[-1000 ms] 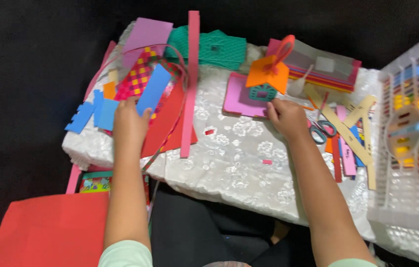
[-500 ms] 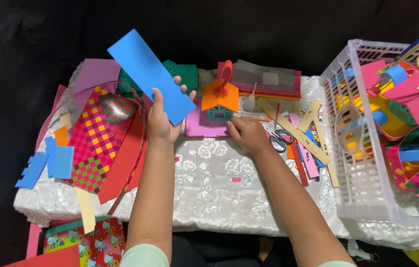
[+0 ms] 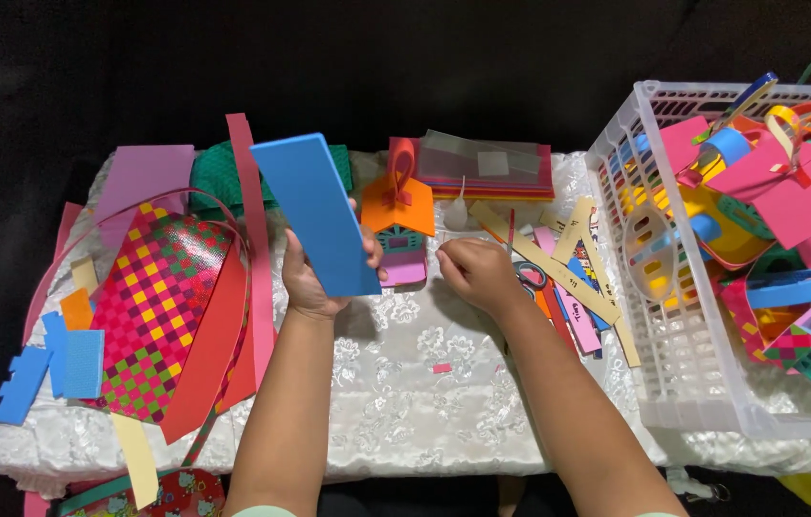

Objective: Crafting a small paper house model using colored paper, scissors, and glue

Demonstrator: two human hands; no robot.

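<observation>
My left hand (image 3: pixel 314 278) grips a long blue foam strip (image 3: pixel 314 211) and holds it upright above the white tablecloth (image 3: pixel 396 402). My right hand (image 3: pixel 477 271) rests as a loose fist on the cloth, next to scissors (image 3: pixel 528 278) and a pile of coloured paper strips (image 3: pixel 577 287). Whether it holds anything small is hidden by the fingers. A small orange-roofed paper house (image 3: pixel 398 215) stands just behind and between both hands.
A woven pink, yellow and green mat (image 3: pixel 152 311) with red and pink sheets lies at left, blue foam pieces (image 3: pixel 51 369) beside it. A white plastic basket (image 3: pixel 673 345) full of coloured paper crafts stands at right. A stack of coloured sheets (image 3: pixel 487 168) lies at the back.
My left hand has turned the blue foam strip more upright and brought it closer to the middle. My right hand has stayed beside the scissors. The view has shifted slightly.
</observation>
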